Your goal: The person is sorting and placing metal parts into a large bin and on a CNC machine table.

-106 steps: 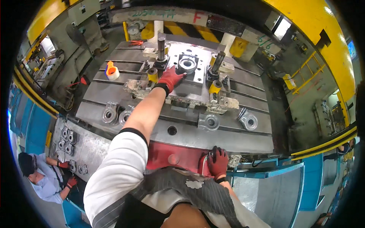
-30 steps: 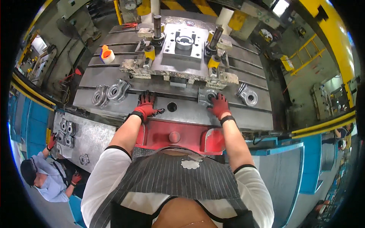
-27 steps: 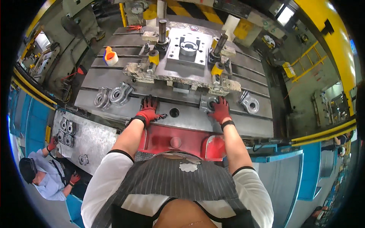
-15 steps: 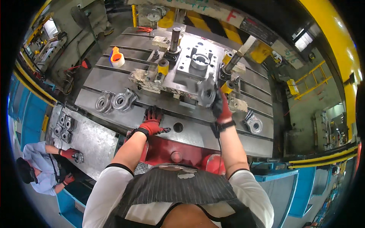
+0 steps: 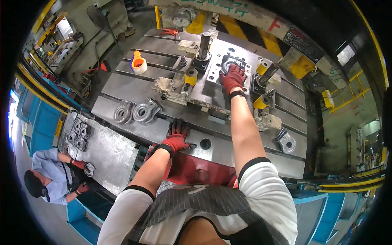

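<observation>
My right hand (image 5: 234, 78), in a red and dark glove, rests over a grey metal ring-shaped part (image 5: 229, 65) on the shiny die block (image 5: 212, 77). Its fingers reach over the part and hide most of it. My left hand (image 5: 177, 140), gloved alike, lies flat with fingers spread on the front of the slotted steel table (image 5: 114, 97), beside a round hole (image 5: 205, 143). It holds nothing. Two similar ring-shaped parts with lugs lie to its left, one of them a metal part (image 5: 141, 114). Another ring part (image 5: 287, 142) lies at the table's right.
Guide posts (image 5: 204, 47) and yellow cylinders (image 5: 190, 76) stand around the die block. An orange-and-white tape roll (image 5: 139, 65) and a red-handled tool (image 5: 169, 31) lie farther back. At left, a co-worker (image 5: 51, 173) holds a part beside a metal side table (image 5: 110, 157) bearing several parts.
My right hand has carried the ring part forward from the die's front edge onto the block. My left hand stays flat on the table. The whole view has shifted slightly.
</observation>
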Tool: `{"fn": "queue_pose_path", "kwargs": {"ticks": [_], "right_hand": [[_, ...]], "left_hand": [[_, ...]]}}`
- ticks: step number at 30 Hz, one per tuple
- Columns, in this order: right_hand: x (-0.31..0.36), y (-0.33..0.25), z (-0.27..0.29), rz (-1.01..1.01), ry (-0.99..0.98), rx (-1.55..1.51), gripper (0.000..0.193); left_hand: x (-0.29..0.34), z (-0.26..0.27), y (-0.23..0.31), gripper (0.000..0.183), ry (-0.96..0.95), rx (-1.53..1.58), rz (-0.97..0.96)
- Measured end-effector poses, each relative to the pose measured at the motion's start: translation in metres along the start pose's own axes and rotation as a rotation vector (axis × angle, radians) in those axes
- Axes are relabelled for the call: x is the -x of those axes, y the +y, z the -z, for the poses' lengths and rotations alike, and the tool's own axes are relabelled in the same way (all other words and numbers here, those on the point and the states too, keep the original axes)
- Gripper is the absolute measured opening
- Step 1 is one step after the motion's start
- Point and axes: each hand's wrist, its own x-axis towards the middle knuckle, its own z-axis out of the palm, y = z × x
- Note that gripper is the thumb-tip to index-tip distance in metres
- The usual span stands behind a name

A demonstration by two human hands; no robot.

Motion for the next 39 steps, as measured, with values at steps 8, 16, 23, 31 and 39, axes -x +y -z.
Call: {"fn": "queue_pose_path", "kwargs": {"ticks": [8,16,23,31,39], "right_hand": [[-0.008,-0.001,0.028,0.053,-0.287,-0.016,0.088],[0.144,0.055,0.045,0.291,0.017,-0.378,0.072],[0.339,0.231,0.084,0.102,0.081,-0.383,0.042],[0.530,0.328,-0.007,-0.855,-0.183,-1.521,0.049],[0.529,0.271,-0.018,-0.726,-0.377,-1.691,0.033]], "left_hand": [[0.000,0.019,0.003,0.102,-0.094,0.094,0.027],[0.003,0.013,0.004,0.107,-0.095,0.017,0.023],[0.000,0.033,-0.031,0.071,-0.128,0.367,-0.015],[0.160,-0.019,-0.169,0.038,0.326,1.734,0.036],[0.174,-0.114,-0.170,0.048,-0.069,1.575,0.626]]}}
